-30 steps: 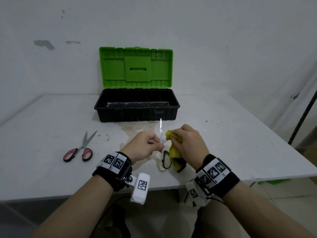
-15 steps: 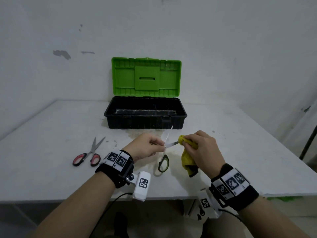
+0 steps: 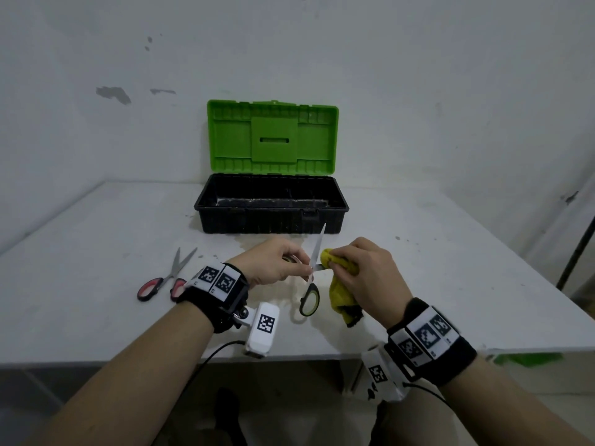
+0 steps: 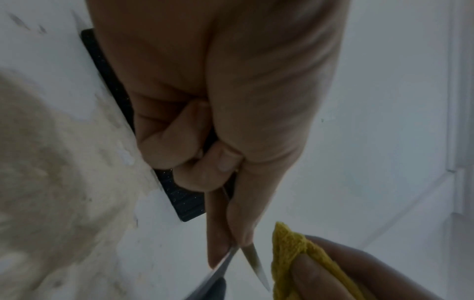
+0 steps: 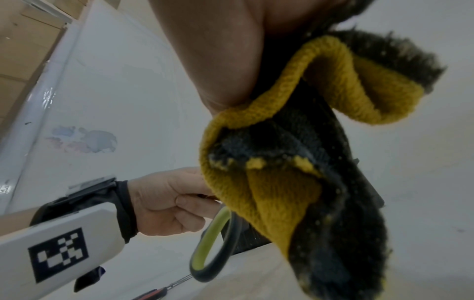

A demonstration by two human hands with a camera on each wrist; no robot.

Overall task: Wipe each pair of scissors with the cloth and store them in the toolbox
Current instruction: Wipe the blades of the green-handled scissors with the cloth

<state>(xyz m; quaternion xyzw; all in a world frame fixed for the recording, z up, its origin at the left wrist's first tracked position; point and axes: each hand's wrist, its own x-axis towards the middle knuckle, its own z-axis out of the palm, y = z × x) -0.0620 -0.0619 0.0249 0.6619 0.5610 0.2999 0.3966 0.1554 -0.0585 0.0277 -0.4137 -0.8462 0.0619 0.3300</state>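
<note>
My left hand (image 3: pixel 273 265) grips one handle of the green-and-black scissors (image 3: pixel 310 292) above the table, blades spread apart. One blade points up toward the toolbox; the other runs right into the yellow-and-black cloth (image 3: pixel 341 292). My right hand (image 3: pixel 363 275) pinches that cloth around the sideways blade. In the left wrist view my fingers (image 4: pixel 218 223) close on the scissors (image 4: pixel 254 261) near the pivot, the cloth (image 4: pixel 295 263) just beside it. The right wrist view shows the cloth (image 5: pixel 295 162) hanging and the free handle loop (image 5: pixel 212 243). The black toolbox (image 3: pixel 272 220) stands open with its green lid (image 3: pixel 272 136) up.
Red-handled scissors (image 3: pixel 162 278) lie shut on the white table (image 3: pixel 80 268) to the left of my left wrist. A yellowish stain marks the table in front of the toolbox. A dark pole (image 3: pixel 576 252) stands beyond the table's right edge.
The scissors' blades have spread from shut and upright to wide apart, and my right hand with the cloth has shifted onto the sideways blade. The head view has tilted, bringing the toolbox lower in frame.
</note>
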